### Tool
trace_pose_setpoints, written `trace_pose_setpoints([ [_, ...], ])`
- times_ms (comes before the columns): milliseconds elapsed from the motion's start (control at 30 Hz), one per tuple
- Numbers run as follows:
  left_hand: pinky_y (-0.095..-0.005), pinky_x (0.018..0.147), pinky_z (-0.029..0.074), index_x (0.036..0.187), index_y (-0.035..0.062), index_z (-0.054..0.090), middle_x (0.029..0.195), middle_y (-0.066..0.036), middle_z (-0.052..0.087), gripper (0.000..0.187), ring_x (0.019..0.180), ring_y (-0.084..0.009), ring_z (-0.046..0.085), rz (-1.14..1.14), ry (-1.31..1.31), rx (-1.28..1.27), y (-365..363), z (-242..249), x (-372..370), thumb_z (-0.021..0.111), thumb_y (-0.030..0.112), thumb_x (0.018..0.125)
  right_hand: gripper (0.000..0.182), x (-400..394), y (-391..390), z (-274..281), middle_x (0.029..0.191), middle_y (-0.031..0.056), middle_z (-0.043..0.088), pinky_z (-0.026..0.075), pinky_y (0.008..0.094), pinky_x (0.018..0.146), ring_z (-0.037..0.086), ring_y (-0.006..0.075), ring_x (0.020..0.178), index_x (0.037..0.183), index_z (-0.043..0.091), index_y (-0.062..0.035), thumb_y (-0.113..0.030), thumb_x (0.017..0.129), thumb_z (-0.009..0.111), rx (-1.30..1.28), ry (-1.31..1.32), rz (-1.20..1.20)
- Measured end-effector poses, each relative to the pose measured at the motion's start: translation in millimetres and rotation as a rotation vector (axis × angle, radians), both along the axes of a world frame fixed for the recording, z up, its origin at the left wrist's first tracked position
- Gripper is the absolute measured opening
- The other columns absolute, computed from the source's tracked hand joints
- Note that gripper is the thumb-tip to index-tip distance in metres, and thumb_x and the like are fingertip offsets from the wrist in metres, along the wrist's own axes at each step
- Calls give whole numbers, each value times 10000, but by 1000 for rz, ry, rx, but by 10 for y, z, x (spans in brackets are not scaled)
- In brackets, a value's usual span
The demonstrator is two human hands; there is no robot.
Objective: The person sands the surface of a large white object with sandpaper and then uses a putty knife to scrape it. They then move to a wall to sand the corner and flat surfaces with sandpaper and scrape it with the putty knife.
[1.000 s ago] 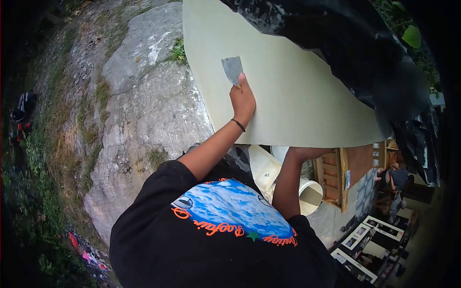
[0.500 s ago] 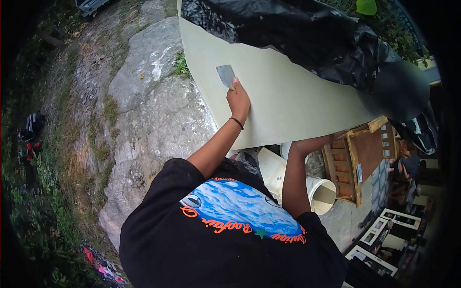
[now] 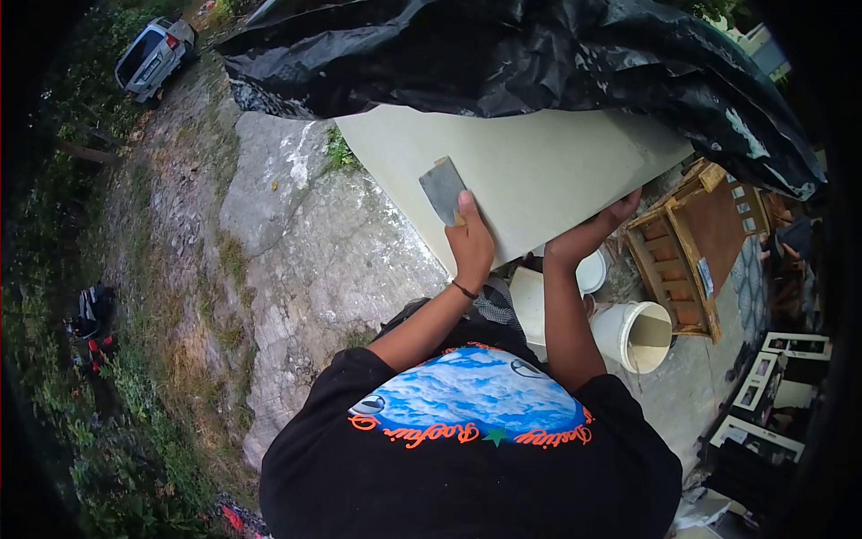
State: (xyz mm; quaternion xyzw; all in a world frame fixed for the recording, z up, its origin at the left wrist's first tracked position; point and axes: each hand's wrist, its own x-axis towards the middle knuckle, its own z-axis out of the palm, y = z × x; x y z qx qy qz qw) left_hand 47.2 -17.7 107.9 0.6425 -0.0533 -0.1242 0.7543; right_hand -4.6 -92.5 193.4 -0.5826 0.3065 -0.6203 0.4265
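Observation:
My left hand [image 3: 470, 241] grips a putty knife [image 3: 443, 190], its wide grey blade pointing up over the face of a pale, smooth board [image 3: 530, 166]. The thumb presses on the blade's lower part. My right hand [image 3: 597, 232] holds the board's near right edge, with part of the fingers hidden by it. A crumpled black plastic sheet [image 3: 467, 58] drapes over the far part of the board.
Below the board stand a white bucket [image 3: 633, 337] and other pale containers. A wooden frame [image 3: 678, 260] lies at the right. Rough concrete ground [image 3: 314, 260] spreads to the left, with plants and a parked car [image 3: 153, 58] beyond.
The view has shifted. The black sheet now covers more of the board in view. The putty knife and my left hand appear lower, and more of my right hand shows at the board's edge.

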Motion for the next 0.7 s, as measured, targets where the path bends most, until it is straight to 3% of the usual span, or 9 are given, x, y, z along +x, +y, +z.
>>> trace_pose_setpoints([
  [67,-304,640,432,836,-95,545,730,-88,573,435,683,-158,523,60,-161,-76,-27,-239,-178,402,304,934,635,2,-3,2,1275,148,311,259,373,974,340,236,1172,1330,203,-39,-455,867,323,27,-62,5],
  [233,-320,581,404,715,-67,501,627,-68,521,504,602,-144,465,22,9,8,-66,-26,275,371,367,935,613,22,30,66,1270,144,323,262,350,961,354,229,1143,1311,229,-26,-426,859,335,111,-224,71],
  [300,-326,554,382,665,-53,463,580,-56,477,534,573,-136,430,140,75,-30,-159,-68,445,356,396,934,614,17,35,71,1252,141,341,271,344,948,361,221,1121,1306,223,-13,-418,859,340,92,-202,70],
  [433,-286,625,401,777,-71,501,688,-65,531,537,639,-157,471,44,-84,-59,14,186,-231,342,418,932,587,35,37,65,1249,122,337,276,356,967,372,223,1140,1317,244,-48,-415,863,309,94,-237,94],
  [533,-272,655,402,824,-74,505,731,-58,540,526,673,-149,478,3,-129,-15,50,154,-109,329,408,938,608,40,18,29,1226,131,371,288,326,936,400,207,1076,1302,224,-11,-413,860,337,91,-273,99],
  [700,-272,667,407,829,-71,521,750,-61,556,508,706,-128,495,38,-21,-97,-33,200,536,326,385,944,643,-6,32,-10,1234,132,355,282,344,951,386,215,1106,1311,229,-30,-458,848,353,53,-224,96],
])
